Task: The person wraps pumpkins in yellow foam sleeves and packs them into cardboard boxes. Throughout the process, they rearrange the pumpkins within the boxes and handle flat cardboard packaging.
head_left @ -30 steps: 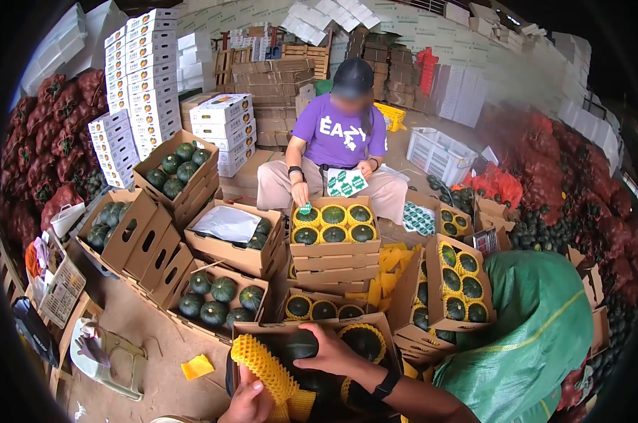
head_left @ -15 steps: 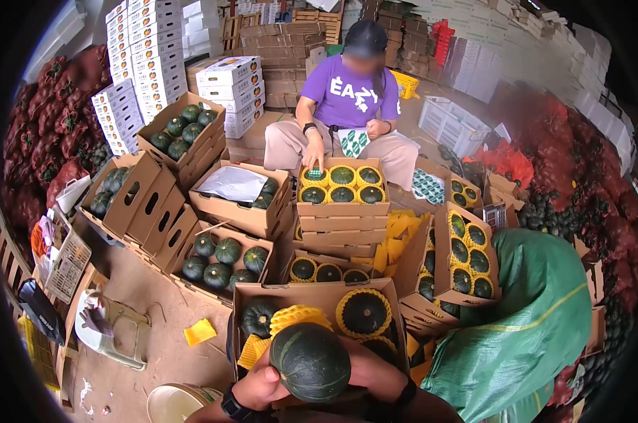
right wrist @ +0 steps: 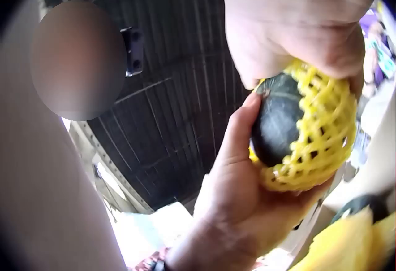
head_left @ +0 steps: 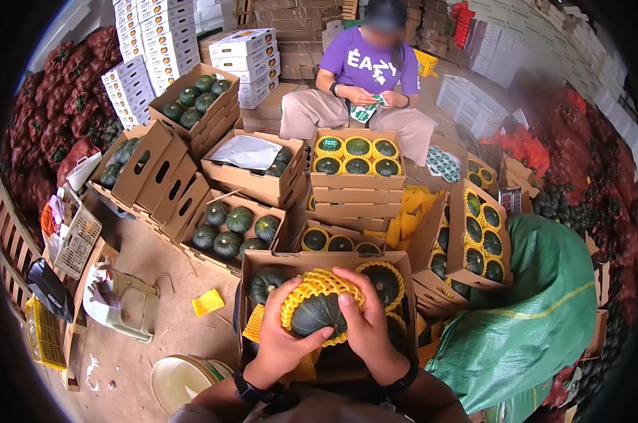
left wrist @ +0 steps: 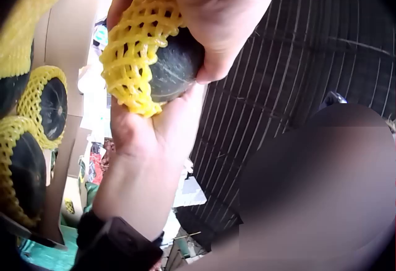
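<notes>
A dark green pumpkin [head_left: 317,316] is held over the open carton [head_left: 245,310] in front of me, with a yellow foam net sleeve [head_left: 327,282] stretched around its far side. Its near face is bare. My left hand [head_left: 278,340] grips it from the left, thumb across the bare skin. From the right, my right hand [head_left: 367,324] holds the sleeved pumpkin, fingers over the netting. The right wrist view shows the netting [right wrist: 322,135] covering about half the pumpkin [right wrist: 276,122]. Inside the carton lie a bare pumpkin [head_left: 266,285] and a netted pumpkin [head_left: 381,283].
Opposite sits a person [head_left: 375,67] handling a sticker sheet [head_left: 365,111] behind a stacked carton [head_left: 357,180] of netted pumpkins. Left stands a carton of bare pumpkins [head_left: 227,243]. A green sack [head_left: 516,303] bulges at right; a bucket [head_left: 181,384] and stool [head_left: 121,303] stand lower left.
My left hand earlier held the loose foam sleeve while the right grasped a pumpkin in the carton. The pumpkin was lifted toward me, and the sleeve now wraps it. The seated person's hand left their carton.
</notes>
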{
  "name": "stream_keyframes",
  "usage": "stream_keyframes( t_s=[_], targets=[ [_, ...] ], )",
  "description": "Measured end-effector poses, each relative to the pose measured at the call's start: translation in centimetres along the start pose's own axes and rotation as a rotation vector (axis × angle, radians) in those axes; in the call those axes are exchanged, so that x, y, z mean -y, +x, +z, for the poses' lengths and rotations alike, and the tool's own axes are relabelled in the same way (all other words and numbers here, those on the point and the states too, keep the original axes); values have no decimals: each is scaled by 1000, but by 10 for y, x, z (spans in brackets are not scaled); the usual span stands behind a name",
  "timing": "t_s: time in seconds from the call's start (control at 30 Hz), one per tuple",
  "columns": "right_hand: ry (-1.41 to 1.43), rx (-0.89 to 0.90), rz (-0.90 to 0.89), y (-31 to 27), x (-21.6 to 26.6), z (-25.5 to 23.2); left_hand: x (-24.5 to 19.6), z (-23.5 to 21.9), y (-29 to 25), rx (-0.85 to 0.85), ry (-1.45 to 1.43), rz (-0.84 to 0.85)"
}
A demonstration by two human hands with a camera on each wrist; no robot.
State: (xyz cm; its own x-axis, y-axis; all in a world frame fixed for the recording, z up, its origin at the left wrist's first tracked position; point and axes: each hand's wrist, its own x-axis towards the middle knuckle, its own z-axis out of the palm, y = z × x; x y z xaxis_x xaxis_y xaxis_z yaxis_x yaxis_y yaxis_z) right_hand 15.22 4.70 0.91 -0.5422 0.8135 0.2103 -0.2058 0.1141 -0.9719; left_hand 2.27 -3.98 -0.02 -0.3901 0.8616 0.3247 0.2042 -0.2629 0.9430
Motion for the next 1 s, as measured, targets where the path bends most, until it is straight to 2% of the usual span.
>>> stream_keyframes(
  t_s=[0.03,0.07,0.17,0.2,0.23,0.27,0.3,0.37,0.4,0.43,0.5,0.53,0.57,0.63,0.67,0.7,0.77,0.8,0.83,0.9,0.93,0.97,1.0],
  targets=[
    [222,-33,186,3,-6,-4,4,-1,-1,36,-29,-10],
    [365,-77,268,9,-16,-8,6,0,-1,26,-144,-76],
    [160,7,33,-3,-10,2,5,-1,6,-13,-410,-257],
    [-21,-25,-53,-6,-5,9,3,-3,9,-22,-448,-315],
    [2,-24,-19,-6,-7,9,2,-5,10,-32,-486,-376],
    [24,-25,16,-6,-10,8,5,-6,8,28,-420,-335],
    [45,-26,50,-6,-12,6,7,-8,8,30,-619,-368],
    [447,-50,187,-2,-17,1,11,-12,3,23,-1022,-428],
    [44,46,60,0,-21,-3,11,-10,-1,77,-1053,-383],
    [-356,147,-69,1,-23,-7,13,-13,-2,105,-1041,-447],
    [-682,277,-206,-2,-2,1,18,-21,-10,149,-1016,-594],
    [-710,424,-227,-3,-1,1,15,-19,-11,148,-857,-703],
    [-598,440,-177,0,0,1,12,-14,-13,143,-665,-622],
    [-22,462,151,12,-3,-13,4,-17,-10,186,-638,-510],
    [267,407,269,16,-4,-20,4,-31,-5,305,-639,-521],
    [440,250,239,17,-21,-25,16,-42,-3,288,-630,-542],
    [450,135,169,36,-23,-25,24,-47,-8,341,-56,-421],
    [258,184,124,44,-19,-26,24,-48,-8,482,433,-82],
    [-144,233,-13,52,-43,-34,17,-44,-9,597,559,-25],
    [-894,414,-202,55,-43,-28,19,-38,-20,662,809,117],
    [-1018,460,-174,54,-53,-21,20,-37,-22,676,807,113],
    [-1184,518,39,54,-53,-12,21,-38,-23,691,805,107],
    [-1316,542,47,54,-58,-3,22,-39,-24,703,806,99]
  ],
)
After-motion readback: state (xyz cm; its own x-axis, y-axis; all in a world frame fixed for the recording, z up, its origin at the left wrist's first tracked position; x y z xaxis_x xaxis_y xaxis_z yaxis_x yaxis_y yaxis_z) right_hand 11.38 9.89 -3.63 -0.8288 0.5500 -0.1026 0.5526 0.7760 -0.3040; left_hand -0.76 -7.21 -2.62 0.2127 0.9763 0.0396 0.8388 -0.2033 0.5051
